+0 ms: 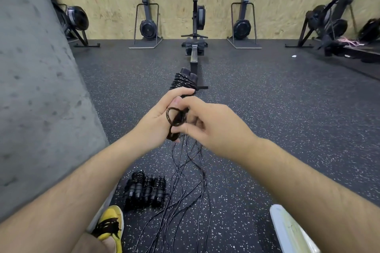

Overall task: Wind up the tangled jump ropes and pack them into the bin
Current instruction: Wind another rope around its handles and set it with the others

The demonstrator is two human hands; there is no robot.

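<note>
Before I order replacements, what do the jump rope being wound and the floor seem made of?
The jump rope: likely thin plastic-coated cable, black with pale flecks, slightly glossy, holding springy loops. The floor: probably rubber matting, matte dark grey with white speckles.

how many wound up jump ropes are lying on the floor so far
3 wound black jump rope bundles, lying side by side on the speckled black rubber floor by the yellow shoe: left one, middle one, right one. They overlap, so another may be hidden.

Floor: dark speckled rubber. Laid on it: wound rope bundles, loose cords beside them, rowing machine farther off, yellow shoe.
</note>
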